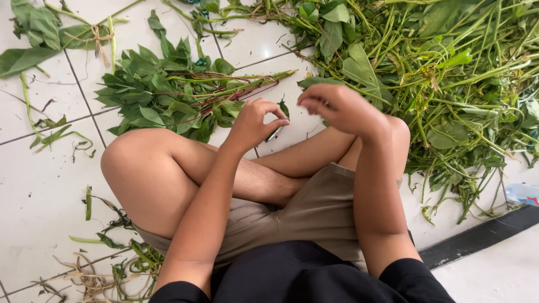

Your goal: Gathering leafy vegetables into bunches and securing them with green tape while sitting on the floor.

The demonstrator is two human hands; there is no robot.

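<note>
I sit cross-legged on a white tiled floor. My left hand (254,124) hovers over my knees with its fingers curled around a small leafy stem (284,108). The stem's dark lower end pokes out under the hand. My right hand (336,106) is just to the right, slightly blurred, with its fingers curled down and nothing visible in them. A sorted bundle of leafy stems (168,98) lies on the floor right beyond my left hand. A big loose heap of green stalks and leaves (449,67) spreads beyond and to the right of my right hand.
Stray leaves and a tied bunch (50,33) lie at the far left. Discarded stem scraps (112,264) sit by my left thigh. A dark threshold strip (477,238) runs along the lower right, with a pale plastic item (522,193) at the right edge.
</note>
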